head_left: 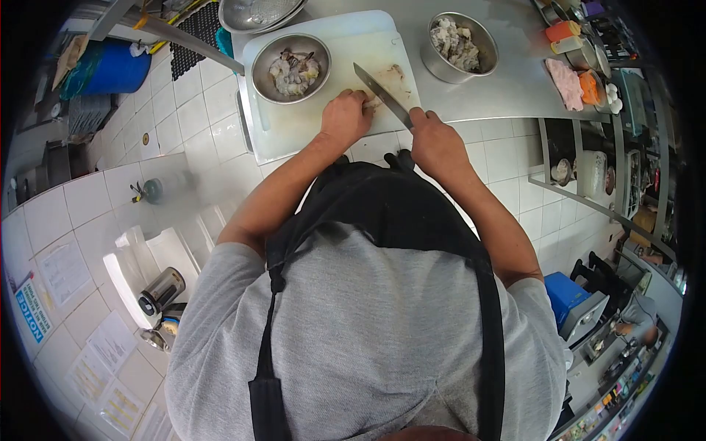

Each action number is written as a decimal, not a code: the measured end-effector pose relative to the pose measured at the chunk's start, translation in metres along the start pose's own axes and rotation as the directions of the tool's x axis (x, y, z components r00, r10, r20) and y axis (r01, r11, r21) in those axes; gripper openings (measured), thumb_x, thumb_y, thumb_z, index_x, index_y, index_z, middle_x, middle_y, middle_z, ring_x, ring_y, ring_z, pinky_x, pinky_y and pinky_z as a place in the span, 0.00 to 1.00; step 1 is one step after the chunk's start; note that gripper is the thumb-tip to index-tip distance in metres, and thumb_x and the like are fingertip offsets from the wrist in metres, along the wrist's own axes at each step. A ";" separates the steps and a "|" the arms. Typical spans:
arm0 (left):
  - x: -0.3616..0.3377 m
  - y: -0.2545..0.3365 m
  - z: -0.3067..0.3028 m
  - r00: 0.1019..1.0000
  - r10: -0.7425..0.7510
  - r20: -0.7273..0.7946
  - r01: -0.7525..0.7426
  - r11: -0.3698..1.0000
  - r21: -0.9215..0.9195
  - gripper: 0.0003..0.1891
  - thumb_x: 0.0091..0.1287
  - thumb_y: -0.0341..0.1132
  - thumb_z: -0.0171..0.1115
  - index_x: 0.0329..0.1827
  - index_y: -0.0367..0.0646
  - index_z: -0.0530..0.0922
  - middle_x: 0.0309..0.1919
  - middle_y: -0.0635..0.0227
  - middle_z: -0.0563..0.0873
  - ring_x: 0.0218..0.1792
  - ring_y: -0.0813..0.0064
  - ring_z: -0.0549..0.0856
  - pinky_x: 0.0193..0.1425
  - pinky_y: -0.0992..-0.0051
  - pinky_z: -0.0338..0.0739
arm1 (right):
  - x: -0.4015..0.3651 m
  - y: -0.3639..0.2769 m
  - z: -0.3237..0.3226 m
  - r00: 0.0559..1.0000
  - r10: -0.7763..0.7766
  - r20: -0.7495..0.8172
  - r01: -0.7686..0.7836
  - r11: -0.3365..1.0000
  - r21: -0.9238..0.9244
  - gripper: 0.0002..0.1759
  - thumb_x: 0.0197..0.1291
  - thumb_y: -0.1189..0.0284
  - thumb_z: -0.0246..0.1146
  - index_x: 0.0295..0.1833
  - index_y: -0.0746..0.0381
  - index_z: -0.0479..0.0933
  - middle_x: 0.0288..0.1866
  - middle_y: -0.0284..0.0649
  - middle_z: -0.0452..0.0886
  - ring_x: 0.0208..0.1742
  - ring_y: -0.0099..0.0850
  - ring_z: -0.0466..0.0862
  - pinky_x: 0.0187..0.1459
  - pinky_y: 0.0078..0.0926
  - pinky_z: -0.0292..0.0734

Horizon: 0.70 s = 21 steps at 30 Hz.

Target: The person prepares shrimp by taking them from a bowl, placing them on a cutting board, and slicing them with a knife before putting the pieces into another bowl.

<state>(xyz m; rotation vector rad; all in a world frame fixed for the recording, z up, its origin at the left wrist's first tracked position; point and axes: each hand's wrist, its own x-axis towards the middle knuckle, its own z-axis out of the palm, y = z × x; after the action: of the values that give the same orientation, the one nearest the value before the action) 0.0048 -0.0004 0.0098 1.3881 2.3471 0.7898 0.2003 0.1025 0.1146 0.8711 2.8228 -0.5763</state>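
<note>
My right hand (pixel 436 145) is closed around the handle of a kitchen knife (pixel 384 97). Its long blade points up and left over a white cutting board (pixel 294 128). My left hand (pixel 346 115) rests on the board, fingers curled against a pale piece of raw seafood (pixel 373 101) beside the blade; the fingertips partly hide it. Brownish scraps (pixel 393 76) lie near the board's right side. At the board's upper left stands a metal bowl (pixel 321 82) holding raw, greyish shrimp (pixel 294 72). A deeper metal pot (pixel 437 67) with pale cut pieces (pixel 454 45) stands to the right.
The steel counter (pixel 515 99) runs right to a pink cloth (pixel 565 84) and orange-topped containers (pixel 562 33). A strainer (pixel 261 11) sits at the back left. A metal shelf rack (pixel 629 140) stands at right, a blue bin (pixel 121 66) at far left. Another person (pixel 638 317) is at lower right.
</note>
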 end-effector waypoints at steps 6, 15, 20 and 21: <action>0.001 0.001 0.006 0.996 0.079 0.037 -0.081 0.995 0.059 0.12 0.69 0.38 0.69 0.49 0.43 0.90 0.44 0.50 0.91 0.45 0.45 0.92 0.52 0.50 0.87 | 0.006 -0.004 0.020 0.998 0.041 0.050 -0.041 0.999 0.006 0.14 0.64 0.80 0.59 0.55 0.67 0.73 0.47 0.60 0.85 0.45 0.59 0.91 0.49 0.53 0.88; -0.010 0.002 0.002 0.997 0.041 -0.073 -0.043 0.998 -0.034 0.11 0.67 0.37 0.71 0.47 0.40 0.89 0.41 0.52 0.89 0.44 0.46 0.91 0.51 0.51 0.86 | -0.007 -0.007 0.002 0.999 0.032 0.004 -0.032 0.998 0.051 0.12 0.65 0.80 0.58 0.54 0.68 0.73 0.46 0.61 0.85 0.46 0.61 0.90 0.49 0.54 0.87; -0.007 -0.005 0.010 0.997 0.070 -0.008 -0.070 0.998 -0.002 0.12 0.67 0.37 0.72 0.48 0.40 0.88 0.41 0.52 0.89 0.44 0.46 0.91 0.52 0.51 0.86 | -0.005 -0.009 0.020 0.997 0.057 0.045 -0.059 0.997 0.041 0.12 0.64 0.80 0.59 0.53 0.68 0.73 0.46 0.62 0.85 0.46 0.62 0.90 0.50 0.56 0.87; -0.008 -0.006 0.009 0.997 0.081 -0.006 -0.082 0.997 -0.013 0.12 0.67 0.37 0.72 0.48 0.40 0.88 0.41 0.52 0.89 0.44 0.46 0.91 0.51 0.51 0.86 | 0.003 -0.009 0.025 0.998 0.048 0.027 -0.050 0.998 0.049 0.13 0.64 0.80 0.59 0.53 0.68 0.73 0.46 0.62 0.85 0.46 0.62 0.90 0.50 0.56 0.87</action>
<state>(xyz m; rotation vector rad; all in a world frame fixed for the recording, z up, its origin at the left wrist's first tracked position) 0.0095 -0.0066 -0.0012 1.4862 2.2975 0.8311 0.1928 0.0877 0.0939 0.9316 2.7666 -0.6487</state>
